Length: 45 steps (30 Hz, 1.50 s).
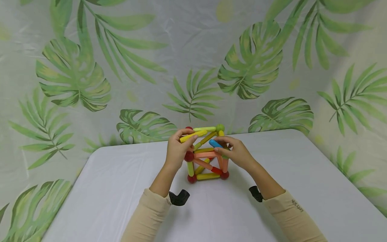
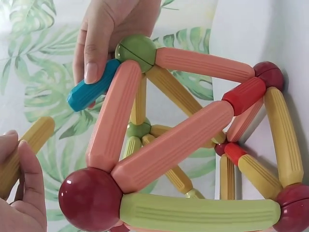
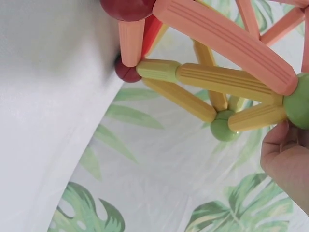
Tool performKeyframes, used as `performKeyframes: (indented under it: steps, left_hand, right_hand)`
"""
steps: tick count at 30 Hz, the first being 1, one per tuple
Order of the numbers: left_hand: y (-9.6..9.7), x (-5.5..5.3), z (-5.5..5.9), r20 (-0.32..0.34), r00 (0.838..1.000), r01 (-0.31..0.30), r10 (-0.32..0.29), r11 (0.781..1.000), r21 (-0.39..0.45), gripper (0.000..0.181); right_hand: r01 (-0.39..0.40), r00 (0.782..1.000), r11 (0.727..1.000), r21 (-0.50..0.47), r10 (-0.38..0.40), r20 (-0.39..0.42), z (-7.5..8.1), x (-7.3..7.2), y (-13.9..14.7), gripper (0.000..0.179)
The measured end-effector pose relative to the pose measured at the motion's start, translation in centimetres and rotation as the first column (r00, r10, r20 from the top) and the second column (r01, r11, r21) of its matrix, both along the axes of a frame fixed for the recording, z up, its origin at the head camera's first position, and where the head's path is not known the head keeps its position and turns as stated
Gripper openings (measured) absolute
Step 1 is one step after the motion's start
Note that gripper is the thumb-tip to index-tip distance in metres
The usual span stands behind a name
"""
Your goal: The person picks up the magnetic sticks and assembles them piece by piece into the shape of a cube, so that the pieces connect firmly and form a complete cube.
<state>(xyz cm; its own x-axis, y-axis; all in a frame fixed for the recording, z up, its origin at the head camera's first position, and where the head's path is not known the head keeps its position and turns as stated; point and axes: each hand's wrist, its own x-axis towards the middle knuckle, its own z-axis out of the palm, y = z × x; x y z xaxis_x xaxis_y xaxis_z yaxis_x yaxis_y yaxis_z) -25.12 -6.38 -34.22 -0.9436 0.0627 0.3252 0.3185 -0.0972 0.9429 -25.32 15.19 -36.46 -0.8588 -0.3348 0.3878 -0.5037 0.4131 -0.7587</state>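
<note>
A cube-like frame of toy building rods and balls stands on the table, with red balls (image 1: 192,178) at its near bottom corners. My left hand (image 1: 175,149) is at its upper left and pinches a loose yellow rod (image 1: 193,136). On the other side, my right hand (image 1: 239,153) pinches a short blue rod (image 1: 215,143) between thumb and fingers. The left wrist view has that blue rod (image 2: 91,89) right beside a green ball (image 2: 136,53) at a top corner. Pink rods (image 2: 116,116) run from this ball. In the right wrist view, the right fingers (image 3: 275,140) are under a green ball (image 3: 301,104), partly cut off.
A white cloth covers the table (image 1: 121,201); its far edge lies just behind the frame. Behind hangs a leaf-patterned curtain (image 1: 193,50). Each wrist carries a black camera mount (image 1: 179,197). Diagonal rods cross the frame's sides, and a light green ball (image 1: 220,127) tops its far right corner.
</note>
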Motion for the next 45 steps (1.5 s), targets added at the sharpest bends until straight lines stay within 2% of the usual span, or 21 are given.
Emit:
performKeyframes:
  steps: [6,13,17,27,29,31,34,36,38,41,45]
  left_hand:
    - [-0.1,-0.1,-0.1,0.021,1.0,0.013,-0.016,0.995,0.103,0.037]
    - [0.6,-0.2,-0.2,-0.039,0.999,0.024,-0.02,0.994,0.102,0.031]
    - [0.7,-0.3,-0.1,-0.067,0.997,0.036,-0.029,0.993,0.108,0.036]
    - [1.3,-1.0,0.3,-0.11,0.993,-0.048,0.051,0.998,0.03,0.048]
    - [1.3,-0.5,0.9,-0.123,0.991,-0.057,0.056,0.998,-0.002,0.046]
    - [1.0,-0.3,1.0,-0.129,0.99,-0.066,0.06,0.997,-0.048,0.047]
    - [0.2,-0.4,0.8,-0.161,0.984,-0.102,0.074,0.98,-0.173,0.046]
    - [-0.5,-1.1,0.2,-0.192,0.979,-0.124,0.073,0.956,-0.266,0.049]
    - [-1.1,-1.5,-0.2,-0.221,0.973,-0.143,0.067,0.925,-0.351,0.049]
    - [-1.8,-1.9,-0.5,-0.224,0.974,-0.141,0.043,0.887,-0.44,0.052]
    - [-2.5,-2.6,-1.1,-0.191,0.982,-0.097,-0.001,0.857,-0.506,0.057]
  right_hand:
    - [0.025,0.999,0.999,0.023,-0.026,0.03,0.3,0.2,-0.1,0.032]
    - [0.018,1.0,0.999,0.033,-0.019,0.021,2.8,2.5,-0.9,0.03]
    - [0.015,0.999,0.999,0.028,-0.016,0.027,3.0,2.6,-1.0,0.029]
    - [0.019,0.999,0.999,0.037,-0.02,0.031,3.1,2.5,-1.0,0.03]
    - [0.022,0.999,0.999,0.039,-0.023,0.027,3.1,2.5,-1.1,0.029]
    - [0.029,0.999,0.999,0.035,-0.03,0.013,2.3,1.7,-1.1,0.029]
    - [0.045,0.999,0.999,0.022,-0.045,0.01,1.2,0.3,-1.3,0.03]
    - [0.055,0.998,0.998,0.009,-0.055,0.015,0.6,-0.6,-1.6,0.031]
    - [0.068,0.997,0.998,0.008,-0.068,0.022,0.9,-0.7,-2.2,0.029]
    - [0.092,0.996,0.996,0.022,-0.092,0.004,1.2,-1.1,-2.9,0.024]
    - [0.163,0.986,0.984,0.077,-0.159,-0.049,1.3,-1.6,-3.5,0.019]
